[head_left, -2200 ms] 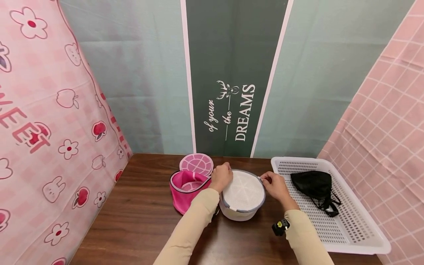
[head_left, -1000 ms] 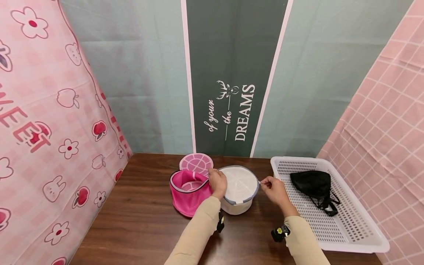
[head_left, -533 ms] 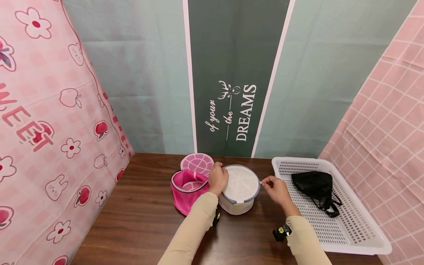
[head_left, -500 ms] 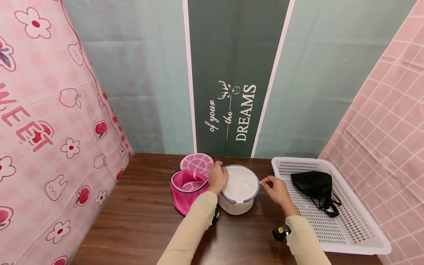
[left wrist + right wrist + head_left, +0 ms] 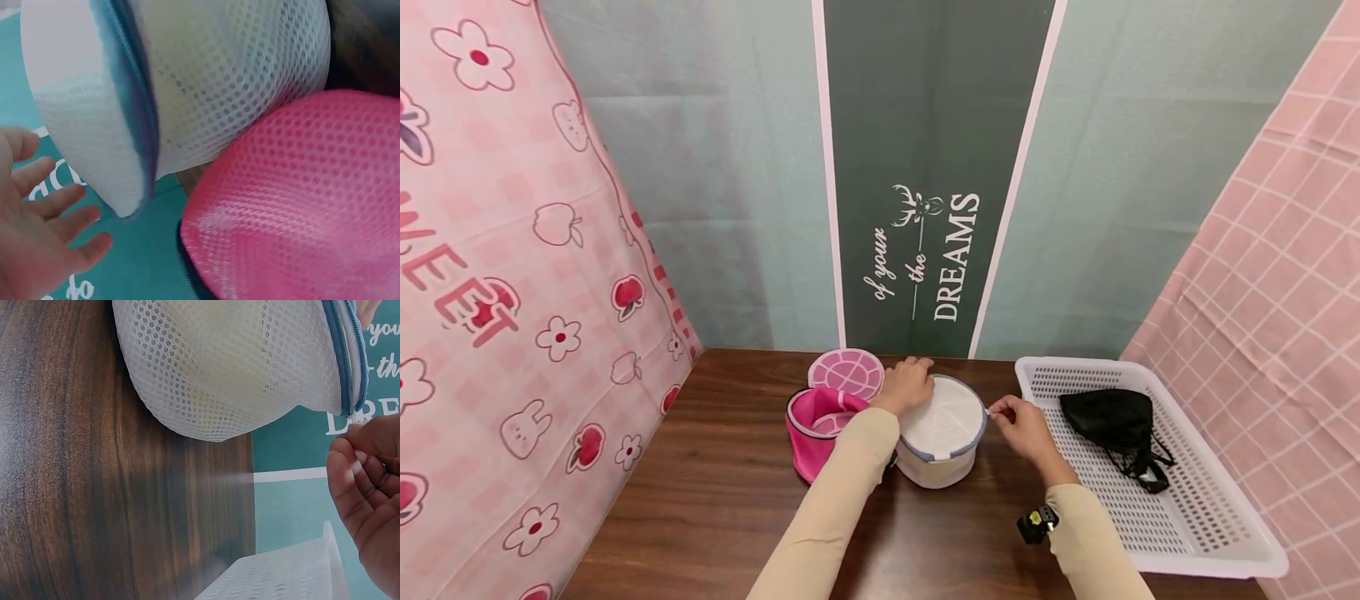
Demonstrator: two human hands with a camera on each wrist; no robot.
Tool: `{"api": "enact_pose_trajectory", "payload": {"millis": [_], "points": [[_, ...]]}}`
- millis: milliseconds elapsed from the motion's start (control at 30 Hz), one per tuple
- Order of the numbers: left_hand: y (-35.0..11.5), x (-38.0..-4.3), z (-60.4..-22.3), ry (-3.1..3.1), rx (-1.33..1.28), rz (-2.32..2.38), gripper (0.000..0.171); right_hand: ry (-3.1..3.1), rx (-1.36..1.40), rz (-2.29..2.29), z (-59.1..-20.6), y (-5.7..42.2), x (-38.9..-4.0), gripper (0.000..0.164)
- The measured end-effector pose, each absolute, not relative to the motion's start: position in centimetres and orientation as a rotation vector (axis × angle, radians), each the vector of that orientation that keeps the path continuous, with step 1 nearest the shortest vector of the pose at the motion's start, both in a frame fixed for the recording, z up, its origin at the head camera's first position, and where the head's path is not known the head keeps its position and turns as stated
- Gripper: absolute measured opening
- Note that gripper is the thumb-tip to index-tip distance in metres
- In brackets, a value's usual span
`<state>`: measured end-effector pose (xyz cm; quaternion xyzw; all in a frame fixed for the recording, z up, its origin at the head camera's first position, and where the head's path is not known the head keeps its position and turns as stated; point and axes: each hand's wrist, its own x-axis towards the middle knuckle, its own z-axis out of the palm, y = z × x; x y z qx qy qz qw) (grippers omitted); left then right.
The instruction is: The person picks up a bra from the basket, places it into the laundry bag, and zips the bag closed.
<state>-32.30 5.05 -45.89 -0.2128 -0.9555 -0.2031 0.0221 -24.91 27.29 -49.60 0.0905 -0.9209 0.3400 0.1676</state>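
Note:
A white mesh laundry bag (image 5: 934,471), round with a blue-grey zipped rim, stands on the table with its lid (image 5: 951,417) lying over the top. Through the mesh something pale yellow (image 5: 240,381) shows inside. My right hand (image 5: 1024,429) pinches the zipper pull (image 5: 357,417) at the right side of the rim. Over the back left of the lid reaches my left hand (image 5: 907,385), fingers spread and loosely bent in the left wrist view, near the rim. Left of the white bag is a pink mesh laundry bag (image 5: 312,187), its top open and its round lid (image 5: 847,372) folded back.
On the right stands a white perforated plastic basket (image 5: 1217,533) holding a black fabric bundle with straps (image 5: 1108,417). The brown wooden table (image 5: 715,500) ends at a hanging green cloth (image 5: 760,250) behind. Pink cloths hang at both sides.
The white bag has shifted slightly back and left since the oldest frame. Over the last half second my left hand has moved right, over the lid. My right hand keeps its pinch, almost unmoved.

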Motion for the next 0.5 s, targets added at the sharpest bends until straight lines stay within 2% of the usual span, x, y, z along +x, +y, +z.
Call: {"api": "enact_pose_trajectory", "payload": {"millis": [233,500], "points": [[5.95,-32.32,-45.42,-3.069,-0.801,-0.510,0.044,-2.615,0.274,0.971,-49.23,27.16,-25.09,0.005],[5.95,-32.14,-46.10,-3.092,-0.787,-0.790,0.039,-2.636,0.271,0.965,-49.00,27.10,-24.77,0.006]]}}
